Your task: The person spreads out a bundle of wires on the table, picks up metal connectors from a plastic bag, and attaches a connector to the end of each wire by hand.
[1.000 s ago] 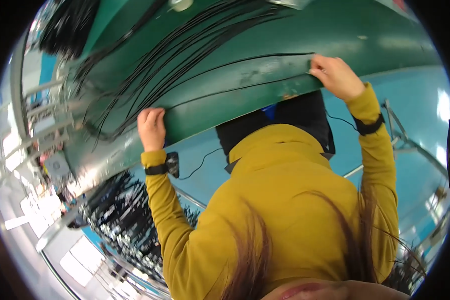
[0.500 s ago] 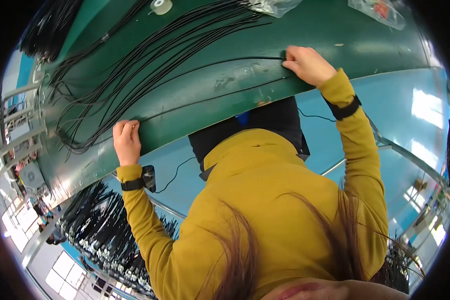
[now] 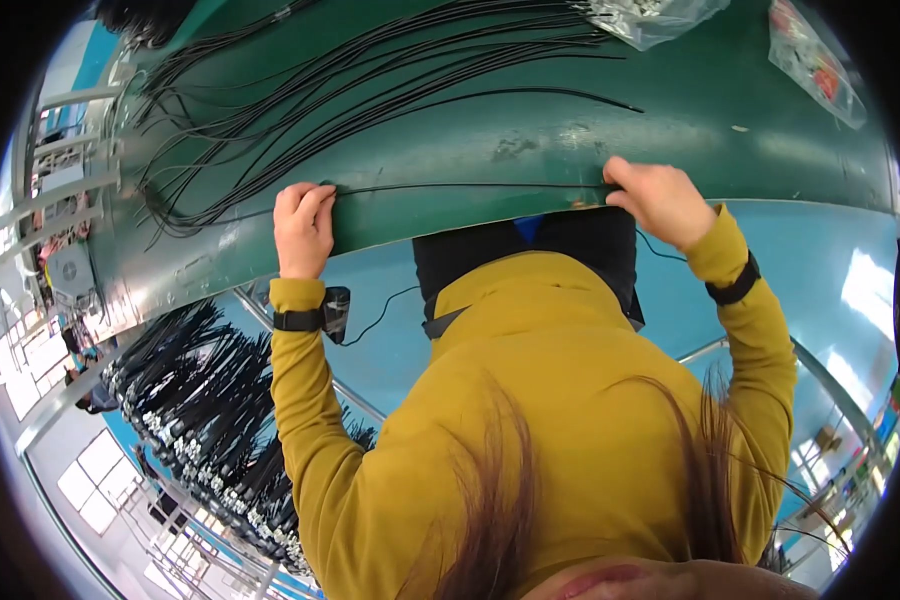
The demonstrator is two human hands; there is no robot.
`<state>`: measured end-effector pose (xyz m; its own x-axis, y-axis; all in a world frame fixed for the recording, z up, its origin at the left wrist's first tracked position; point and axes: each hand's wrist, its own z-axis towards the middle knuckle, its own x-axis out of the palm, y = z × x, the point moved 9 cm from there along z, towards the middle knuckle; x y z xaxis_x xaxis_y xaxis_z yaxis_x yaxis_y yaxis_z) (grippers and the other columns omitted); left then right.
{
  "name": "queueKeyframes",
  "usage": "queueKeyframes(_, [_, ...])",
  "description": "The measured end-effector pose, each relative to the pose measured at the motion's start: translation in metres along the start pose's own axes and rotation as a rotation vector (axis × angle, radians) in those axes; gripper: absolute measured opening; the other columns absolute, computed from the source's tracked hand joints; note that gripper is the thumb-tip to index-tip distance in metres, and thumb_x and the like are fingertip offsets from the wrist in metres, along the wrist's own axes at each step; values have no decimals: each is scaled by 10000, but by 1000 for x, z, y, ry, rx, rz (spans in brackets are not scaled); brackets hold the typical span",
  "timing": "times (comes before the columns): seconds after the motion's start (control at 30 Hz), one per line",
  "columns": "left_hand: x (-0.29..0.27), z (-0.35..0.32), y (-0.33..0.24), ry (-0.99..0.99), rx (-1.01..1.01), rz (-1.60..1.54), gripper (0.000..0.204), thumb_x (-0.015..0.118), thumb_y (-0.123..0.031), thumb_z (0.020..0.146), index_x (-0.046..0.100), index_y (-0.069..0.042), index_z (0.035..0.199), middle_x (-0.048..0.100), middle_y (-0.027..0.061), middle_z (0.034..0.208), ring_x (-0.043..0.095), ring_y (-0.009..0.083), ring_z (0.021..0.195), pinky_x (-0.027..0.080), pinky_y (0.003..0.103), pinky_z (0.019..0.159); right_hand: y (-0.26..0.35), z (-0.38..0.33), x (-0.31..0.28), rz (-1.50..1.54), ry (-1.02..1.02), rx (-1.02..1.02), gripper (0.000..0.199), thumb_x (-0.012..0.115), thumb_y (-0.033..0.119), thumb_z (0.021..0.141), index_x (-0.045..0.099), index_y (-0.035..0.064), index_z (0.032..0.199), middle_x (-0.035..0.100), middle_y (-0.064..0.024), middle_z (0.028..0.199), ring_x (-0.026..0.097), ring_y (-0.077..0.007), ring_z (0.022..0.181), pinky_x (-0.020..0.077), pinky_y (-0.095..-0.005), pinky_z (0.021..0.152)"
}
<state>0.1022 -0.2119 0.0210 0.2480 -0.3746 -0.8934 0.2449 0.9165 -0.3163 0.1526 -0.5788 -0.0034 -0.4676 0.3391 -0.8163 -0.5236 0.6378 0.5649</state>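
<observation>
A thin black cable runs nearly straight along the near edge of the green worktable. My left hand pinches it at the left, fingers closed on it. At its right end my right hand is closed too, with the cable's tip hidden under the fingers. Past my left hand the cable carries on toward looped cable ends. Just beyond it lies a bundle of several black cables, curving from the left side up to the far right. One cable of the bundle, nearest to me, has its free end apart from the rest.
A clear plastic bag of small silvery parts lies at the far side, and another bag with red pieces at the far right. The green worktable has a near edge close to my body. Many black cables hang on a rack lower left.
My right hand has left the end of one cable and come nearer, onto the end of the front cable. My left hand stays pinched; the whole view has shifted.
</observation>
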Motion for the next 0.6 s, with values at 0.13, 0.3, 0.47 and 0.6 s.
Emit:
queueKeyframes(0.13, [3,0,0,-3,-4,-43,121,656,-8,774,644,-48,887,580,89,878,552,288,839,458,356,741,6,10,6,-241,-3,-49,149,577,113,859,440,62,890,576,-136,750,565,-371,650,438,-450,554])
queueKeyframes(0.3, [2,-3,-7,29,-2,-42,122,650,1,772,638,-49,883,580,88,882,552,285,840,458,356,742,8,27,4,-293,-28,-80,140,580,71,814,452,60,871,578,-133,717,591,-363,673,456,-447,544])
queueKeyframes(0.47, [1,-1,-16,55,-11,-44,123,657,-5,768,636,-45,882,582,90,891,557,286,848,459,358,745,2,28,0,-209,-68,-59,137,593,94,828,469,48,864,559,-143,712,579,-356,660,455,-448,543])
queueKeyframes(0.6, [6,35,-46,29,18,-21,131,668,-21,764,636,-42,890,587,94,891,566,290,845,463,363,739,-27,31,-25,296,-261,-85,149,568,155,903,483,38,873,556,-106,712,579,-240,626,446,-378,506])
